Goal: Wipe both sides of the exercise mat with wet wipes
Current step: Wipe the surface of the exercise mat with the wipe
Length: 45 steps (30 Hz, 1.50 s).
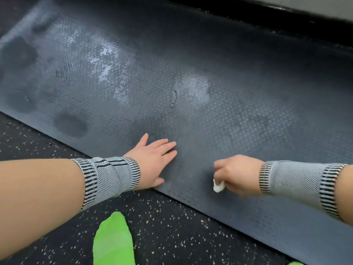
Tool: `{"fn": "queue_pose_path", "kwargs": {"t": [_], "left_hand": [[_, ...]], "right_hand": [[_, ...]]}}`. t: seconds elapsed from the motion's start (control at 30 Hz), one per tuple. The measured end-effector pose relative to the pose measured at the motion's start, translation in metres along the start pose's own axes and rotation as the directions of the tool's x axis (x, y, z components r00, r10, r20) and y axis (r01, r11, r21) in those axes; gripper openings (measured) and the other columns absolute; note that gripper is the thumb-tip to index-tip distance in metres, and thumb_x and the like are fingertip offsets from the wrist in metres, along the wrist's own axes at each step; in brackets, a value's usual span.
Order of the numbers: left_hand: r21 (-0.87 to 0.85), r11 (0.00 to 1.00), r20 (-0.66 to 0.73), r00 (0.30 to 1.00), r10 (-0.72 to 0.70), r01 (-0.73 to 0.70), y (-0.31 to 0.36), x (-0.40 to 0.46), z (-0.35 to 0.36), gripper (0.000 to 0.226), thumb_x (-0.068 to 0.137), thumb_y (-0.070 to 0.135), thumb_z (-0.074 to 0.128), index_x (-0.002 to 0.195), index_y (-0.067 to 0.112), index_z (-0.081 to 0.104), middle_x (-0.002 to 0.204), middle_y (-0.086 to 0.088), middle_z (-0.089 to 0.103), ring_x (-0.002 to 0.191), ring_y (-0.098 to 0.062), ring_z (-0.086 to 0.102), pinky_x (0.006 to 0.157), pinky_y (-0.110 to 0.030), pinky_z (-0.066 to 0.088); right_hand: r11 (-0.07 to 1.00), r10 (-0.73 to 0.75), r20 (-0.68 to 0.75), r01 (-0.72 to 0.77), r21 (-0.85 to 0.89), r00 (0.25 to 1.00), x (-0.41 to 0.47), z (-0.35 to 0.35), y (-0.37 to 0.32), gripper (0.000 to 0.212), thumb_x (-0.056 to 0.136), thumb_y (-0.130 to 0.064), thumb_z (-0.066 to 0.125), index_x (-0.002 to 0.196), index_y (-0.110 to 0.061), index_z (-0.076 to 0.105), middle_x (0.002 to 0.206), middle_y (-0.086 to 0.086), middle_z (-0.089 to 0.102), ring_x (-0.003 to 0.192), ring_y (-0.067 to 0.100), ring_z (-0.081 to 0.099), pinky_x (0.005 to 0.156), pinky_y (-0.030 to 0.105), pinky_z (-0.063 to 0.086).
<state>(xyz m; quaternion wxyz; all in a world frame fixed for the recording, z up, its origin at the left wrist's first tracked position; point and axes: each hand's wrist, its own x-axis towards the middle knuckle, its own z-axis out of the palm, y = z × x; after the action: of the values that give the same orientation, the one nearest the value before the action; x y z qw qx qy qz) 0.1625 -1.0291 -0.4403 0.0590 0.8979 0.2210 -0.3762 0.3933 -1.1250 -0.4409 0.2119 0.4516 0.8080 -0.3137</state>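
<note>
Exercise mat (pixel 219 115) lies flat on speckled floor (pixel 172 236). Left hand (pixel 152 159) presses its near edge, fingers straight. Right hand (pixel 236 174), fingers curled, grips white wet wipe (pixel 218 186) on mat.

The floor (pixel 172 232) is dark rubber flecked with pale specks. A dark grey mat (pixel 238 121) with a dotted texture lies flat on it, running diagonally, with wet patches and darker blotches on its surface. A bright green foot (pixel 112 240) rests on the floor just beside the mat's near edge.
</note>
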Motion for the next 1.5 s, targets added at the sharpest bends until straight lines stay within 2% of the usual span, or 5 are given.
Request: {"fn": "queue_pose_path", "kwargs": {"t": [0.23,0.6,0.83,1.2,1.5], "left_hand": [[-0.802,0.594,-0.228,0.949,-0.216,-0.057,0.007,0.037,-0.054,0.052,0.087,0.035,0.067,0.137,0.029,0.055,0.138,0.003,0.058,0.125,-0.011,0.054,0.108,-0.029,0.041],[-0.948,-0.312,0.035,0.951,-0.309,-0.067,0.01,0.051,-0.093,0.013,0.093,0.02,0.066,0.083,0.018,0.058,0.075,0.002,0.069,0.064,-0.007,0.065,0.065,-0.024,0.052],[-0.921,-0.386,0.031,0.974,-0.226,-0.06,0.003,0.046,-0.092,0.008,0.089,0.019,0.07,0.092,0.021,0.062,0.079,0.007,0.071,0.07,-0.003,0.067,0.068,-0.024,0.047],[-0.942,-0.33,0.063,0.94,-0.334,-0.054,-0.003,0.048,-0.094,0.027,0.089,-0.005,0.052,0.089,0.018,0.065,0.081,-0.003,0.061,0.062,-0.008,0.05,0.05,-0.017,0.041],[-0.965,-0.022,-0.235,0.896,-0.377,-0.263,-0.001,0.047,-0.108,0.007,0.088,0.017,0.071,0.091,0.022,0.067,0.085,0.007,0.071,0.074,0.003,0.064,0.062,-0.009,0.044]], "right_hand": [[0.468,0.573,-0.3,-0.003,0.884,0.763,0.017,-0.046,0.016,0.01,0.082,-0.013,0.066,0.075,-0.02,0.064,0.075,0.005,0.07,0.065,0.017,0.059,0.068,0.035,0.051],[0.068,0.706,-0.176,0.181,0.981,0.686,0.009,-0.063,0.024,0.008,0.086,-0.012,0.063,0.086,-0.017,0.07,0.083,0.008,0.069,0.067,0.012,0.059,0.065,0.025,0.051],[0.289,0.691,-0.27,0.086,0.953,0.671,0.013,-0.07,0.019,0.023,0.071,-0.017,0.079,0.091,-0.014,0.066,0.082,0.002,0.069,0.071,0.011,0.061,0.068,0.026,0.052],[-0.166,0.685,-0.052,0.226,0.96,0.727,0.006,-0.084,0.03,0.01,0.087,-0.006,0.06,0.084,-0.012,0.067,0.077,0.005,0.068,0.068,0.014,0.061,0.067,0.027,0.048],[-0.162,0.67,-0.068,0.234,0.959,0.74,0.008,-0.093,0.032,0.011,0.087,-0.022,0.064,0.089,-0.013,0.059,0.079,0.007,0.068,0.066,0.014,0.061,0.067,0.027,0.047]]}}
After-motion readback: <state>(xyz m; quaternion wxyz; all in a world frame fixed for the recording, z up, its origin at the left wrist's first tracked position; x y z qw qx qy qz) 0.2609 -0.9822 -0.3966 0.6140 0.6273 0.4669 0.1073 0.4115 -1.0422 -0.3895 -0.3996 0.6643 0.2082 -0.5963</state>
